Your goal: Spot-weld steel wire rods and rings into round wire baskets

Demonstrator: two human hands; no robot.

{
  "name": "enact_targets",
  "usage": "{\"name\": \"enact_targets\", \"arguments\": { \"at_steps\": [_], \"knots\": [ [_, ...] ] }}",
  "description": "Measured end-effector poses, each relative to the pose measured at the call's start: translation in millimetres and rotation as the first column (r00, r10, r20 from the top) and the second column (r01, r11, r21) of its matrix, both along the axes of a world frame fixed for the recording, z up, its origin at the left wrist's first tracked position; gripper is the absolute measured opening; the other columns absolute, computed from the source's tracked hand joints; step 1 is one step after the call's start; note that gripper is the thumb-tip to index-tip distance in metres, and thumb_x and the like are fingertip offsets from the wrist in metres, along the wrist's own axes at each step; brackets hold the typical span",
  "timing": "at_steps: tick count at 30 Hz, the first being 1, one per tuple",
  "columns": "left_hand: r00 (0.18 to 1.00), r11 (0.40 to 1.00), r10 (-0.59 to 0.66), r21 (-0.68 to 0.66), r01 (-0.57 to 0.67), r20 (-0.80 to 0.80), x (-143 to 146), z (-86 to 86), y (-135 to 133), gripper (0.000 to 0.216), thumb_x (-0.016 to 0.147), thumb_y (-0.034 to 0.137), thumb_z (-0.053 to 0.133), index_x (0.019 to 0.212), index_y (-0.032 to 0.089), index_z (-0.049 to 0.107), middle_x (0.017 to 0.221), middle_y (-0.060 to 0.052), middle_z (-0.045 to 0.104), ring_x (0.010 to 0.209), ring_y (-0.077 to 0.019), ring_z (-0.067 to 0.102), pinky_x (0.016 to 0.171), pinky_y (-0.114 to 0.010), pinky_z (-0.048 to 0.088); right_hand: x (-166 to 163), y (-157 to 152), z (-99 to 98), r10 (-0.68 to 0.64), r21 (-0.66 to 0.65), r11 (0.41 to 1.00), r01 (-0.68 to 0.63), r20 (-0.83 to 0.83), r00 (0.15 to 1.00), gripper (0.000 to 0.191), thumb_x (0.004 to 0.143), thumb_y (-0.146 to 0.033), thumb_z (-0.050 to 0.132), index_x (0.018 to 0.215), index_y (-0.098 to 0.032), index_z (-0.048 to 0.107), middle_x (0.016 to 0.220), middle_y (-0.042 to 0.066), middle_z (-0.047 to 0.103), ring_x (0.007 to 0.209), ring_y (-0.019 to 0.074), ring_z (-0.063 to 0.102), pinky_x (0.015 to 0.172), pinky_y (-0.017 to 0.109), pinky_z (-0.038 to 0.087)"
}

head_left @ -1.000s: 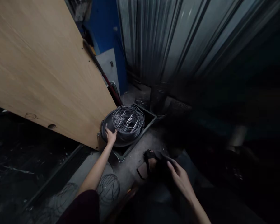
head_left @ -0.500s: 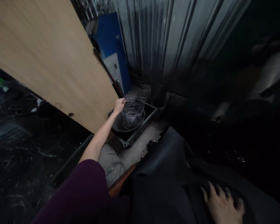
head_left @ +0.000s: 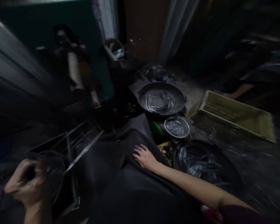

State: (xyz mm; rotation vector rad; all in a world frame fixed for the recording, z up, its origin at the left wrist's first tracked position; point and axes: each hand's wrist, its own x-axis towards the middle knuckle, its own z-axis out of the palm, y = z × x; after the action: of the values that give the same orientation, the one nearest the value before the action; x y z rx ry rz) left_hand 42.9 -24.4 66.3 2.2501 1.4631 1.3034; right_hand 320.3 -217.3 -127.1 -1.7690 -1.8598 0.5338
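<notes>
My left hand (head_left: 29, 186) is at the lower left, blurred, with its fingers curled. Beside it is a round coil of thin wire (head_left: 54, 174) in a dark crate (head_left: 75, 189). Whether any wire lies between those fingers is lost in the blur. A pale, straight streak (head_left: 84, 151) slants up from the coil; I cannot make out what it is. My right hand (head_left: 145, 157) lies palm down on the black apron (head_left: 121, 193) over my lap, its fingers spread and nothing in them.
Ahead stands a wide pan (head_left: 142, 96) with bent wire pieces in it. Closer are a small round dish (head_left: 188, 127) of metal bits and a dark basin (head_left: 233, 174) of shiny strips. A yellow-green crate (head_left: 238, 109) sits at right, near another person's forearm (head_left: 242, 91).
My view has swung right, bringing the pans and yellow-green crate into sight. My left hand now appears at lower left, still by the coil. My right hand stays on the apron.
</notes>
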Motion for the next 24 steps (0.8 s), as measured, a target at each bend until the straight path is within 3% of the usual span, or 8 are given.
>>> {"name": "enact_targets", "arguments": {
  "at_steps": [2, 4, 8, 11, 14, 16, 19, 24],
  "knots": [
    [0.991, 0.988, -0.134, -0.070, 0.135, 0.020, 38.3, -39.0, 5.8, 0.018, 0.074, 0.038, 0.056, 0.060, 0.026, 0.053, 0.062, 0.004, 0.047, 0.059, -0.0172, 0.045, 0.055, -0.033, 0.037, 14.6, -9.2, 9.5, -0.064, 0.055, 0.996, 0.069, -0.095, 0.993, 0.025, 0.088, -0.022, 0.048, 0.104, -0.023, 0.067, 0.113, 0.009, 0.066, 0.112, 0.0220, 0.057, 0.102, 0.043, 0.039],
    [0.938, 0.905, -0.346, -0.268, 0.331, -0.011, 68.6, -76.1, 6.9, 0.021, 0.071, 0.042, 0.060, 0.061, 0.023, 0.056, 0.065, 0.002, 0.055, 0.062, -0.0173, 0.052, 0.058, -0.031, 0.043, 48.2, -12.4, 26.3, -0.243, 0.122, 0.956, 0.266, -0.174, 0.954, 0.025, 0.091, -0.026, 0.045, 0.104, -0.023, 0.067, 0.105, 0.007, 0.068, 0.101, 0.0197, 0.061, 0.092, 0.036, 0.046],
    [0.887, 0.753, -0.461, -0.525, 0.397, 0.010, 105.4, -125.2, 8.4, 0.033, 0.078, 0.046, 0.053, 0.060, 0.019, 0.055, 0.060, 0.000, 0.055, 0.058, -0.0149, 0.053, 0.058, -0.026, 0.044, 172.4, 31.5, 43.4, -0.674, 0.140, 0.712, 0.689, -0.139, 0.725, 0.024, 0.086, -0.029, 0.052, 0.101, -0.017, 0.066, 0.107, 0.011, 0.067, 0.101, 0.0238, 0.060, 0.095, 0.038, 0.042],
    [0.845, 0.708, -0.535, -0.535, 0.462, 0.021, 110.3, -132.0, 0.9, 0.033, 0.083, 0.047, 0.045, 0.085, 0.020, 0.064, 0.083, -0.004, 0.065, 0.080, -0.0207, 0.060, 0.077, -0.032, 0.048, 252.4, 81.1, 29.9, -0.744, -0.132, 0.664, 0.736, -0.024, 0.668, 0.017, 0.078, -0.025, 0.059, 0.086, -0.013, 0.068, 0.099, 0.014, 0.068, 0.097, 0.0242, 0.061, 0.091, 0.038, 0.042],
    [0.774, 0.667, -0.629, -0.561, 0.489, -0.074, 98.2, -128.6, -11.2, 0.049, 0.071, 0.052, 0.060, 0.113, 0.026, 0.061, 0.110, -0.007, 0.064, 0.104, -0.0288, 0.057, 0.095, -0.045, 0.042, 285.9, 113.4, 6.3, -0.716, -0.256, 0.677, 0.690, -0.008, 0.698, 0.015, 0.070, -0.028, 0.065, 0.063, -0.015, 0.064, 0.074, 0.011, 0.069, 0.078, 0.0220, 0.063, 0.078, 0.036, 0.046],
    [0.794, 0.690, -0.596, -0.581, 0.432, -0.119, 88.2, -127.1, -15.0, 0.046, 0.067, 0.051, 0.067, 0.107, 0.028, 0.064, 0.104, -0.007, 0.066, 0.103, -0.0297, 0.057, 0.097, -0.047, 0.041, 289.5, 123.5, -6.9, -0.704, -0.294, 0.681, 0.671, -0.008, 0.710, 0.023, 0.070, -0.032, 0.066, 0.054, -0.017, 0.059, 0.063, 0.008, 0.065, 0.072, 0.0216, 0.063, 0.075, 0.036, 0.046],
    [0.869, 0.746, -0.492, -0.545, 0.383, -0.063, 79.7, -125.2, -11.2, 0.026, 0.073, 0.049, 0.063, 0.082, 0.025, 0.066, 0.079, -0.005, 0.065, 0.083, -0.0248, 0.061, 0.082, -0.039, 0.049, 285.9, 122.5, -13.6, -0.694, -0.326, 0.684, 0.653, -0.014, 0.720, 0.031, 0.071, -0.039, 0.065, 0.048, -0.021, 0.056, 0.062, 0.011, 0.064, 0.074, 0.0255, 0.064, 0.077, 0.040, 0.044],
    [0.925, 0.804, -0.381, -0.489, 0.339, 0.015, 86.3, -129.7, -4.4, 0.032, 0.074, 0.054, 0.063, 0.082, 0.023, 0.069, 0.076, -0.006, 0.063, 0.073, -0.0205, 0.058, 0.068, -0.032, 0.048, 272.1, 108.5, 7.2, -0.740, -0.284, 0.643, 0.711, 0.005, 0.672, 0.041, 0.079, -0.059, 0.046, 0.056, -0.026, 0.057, 0.083, 0.028, 0.063, 0.091, 0.0384, 0.062, 0.083, 0.058, 0.038]
  ]
}}
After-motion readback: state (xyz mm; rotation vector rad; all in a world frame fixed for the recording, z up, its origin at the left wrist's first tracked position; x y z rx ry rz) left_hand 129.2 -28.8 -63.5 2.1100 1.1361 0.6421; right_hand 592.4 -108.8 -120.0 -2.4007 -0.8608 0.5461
